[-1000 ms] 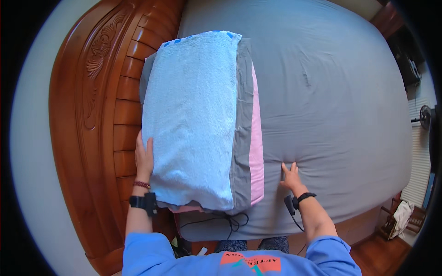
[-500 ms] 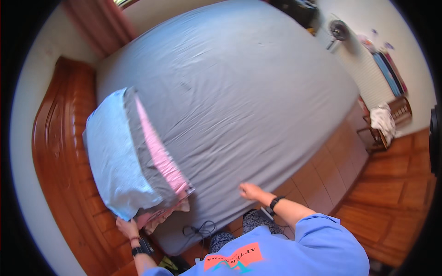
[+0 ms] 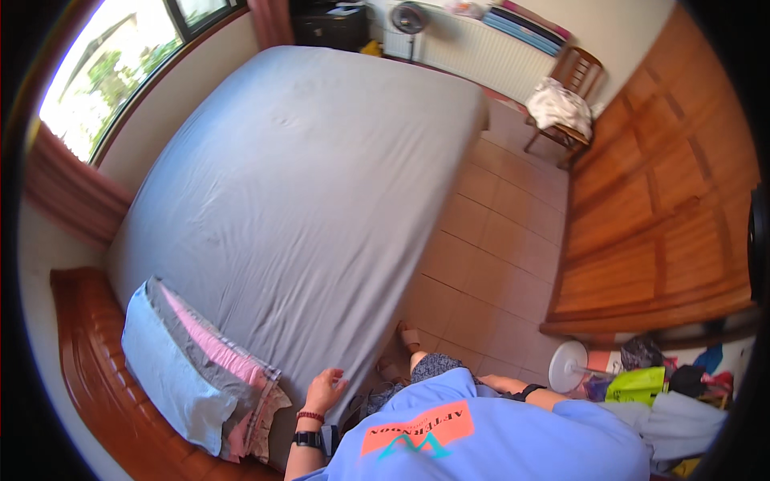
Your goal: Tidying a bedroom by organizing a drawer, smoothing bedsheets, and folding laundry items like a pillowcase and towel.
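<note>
My left hand hovers beside the near edge of the bed, fingers loosely apart with nothing in them. Close by, a stack of pillows lies against the wooden headboard: a light blue pillow on top, with grey and pink pillows showing along its side. Low at my right side, next to my patterned shorts, is my right hand; its fingers are not clear. A smooth grey fitted sheet covers the mattress, with shallow creases running along it.
Tiled floor runs between the bed and a large wooden wardrobe. A chair draped with white cloth stands beyond, near a fan. Behind me on the right are a white round base, bags and clothes.
My left hand has come off the pillow stack and moved right. My right hand has drawn back from over the bed to my side. The view has turned toward the floor and wardrobe.
</note>
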